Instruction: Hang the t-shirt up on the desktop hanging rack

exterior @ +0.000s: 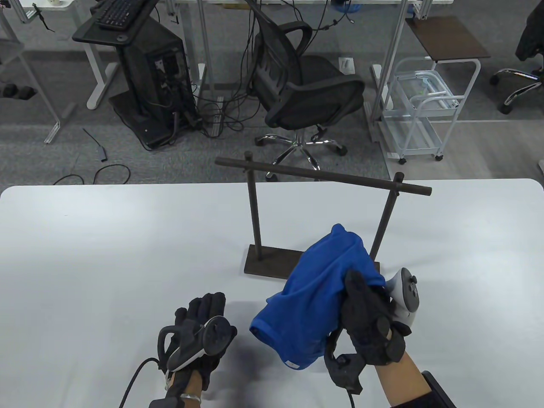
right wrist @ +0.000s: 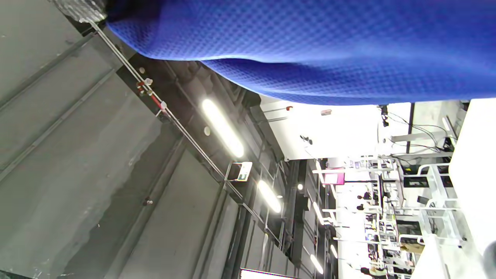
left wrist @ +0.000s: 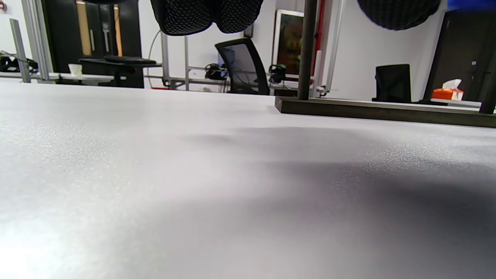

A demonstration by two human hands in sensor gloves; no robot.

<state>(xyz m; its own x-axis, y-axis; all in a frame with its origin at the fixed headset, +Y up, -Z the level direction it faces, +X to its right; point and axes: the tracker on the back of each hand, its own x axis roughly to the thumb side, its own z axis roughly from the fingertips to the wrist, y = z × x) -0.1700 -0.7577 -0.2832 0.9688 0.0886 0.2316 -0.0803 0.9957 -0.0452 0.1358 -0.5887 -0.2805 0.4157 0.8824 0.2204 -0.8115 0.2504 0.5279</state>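
A blue t-shirt [exterior: 316,297] is bunched up and held above the white table [exterior: 106,255] by my right hand [exterior: 367,316], which grips it from the right side. It fills the top of the right wrist view [right wrist: 310,42]. The dark hanging rack [exterior: 323,178] stands on its flat base [exterior: 267,263] just behind the shirt; its post and base show in the left wrist view [left wrist: 306,50]. My left hand [exterior: 204,316] lies low over the table to the left of the shirt, fingers extended and holding nothing; its fingertips [left wrist: 186,15] hang at the top of its wrist view.
The rack's crossbar [exterior: 408,189] runs left to right above the table's far half. Beyond the far edge stand an office chair [exterior: 306,85], a computer stand [exterior: 144,72] and a white trolley [exterior: 420,106]. A cable trails from my left wrist [exterior: 136,378].
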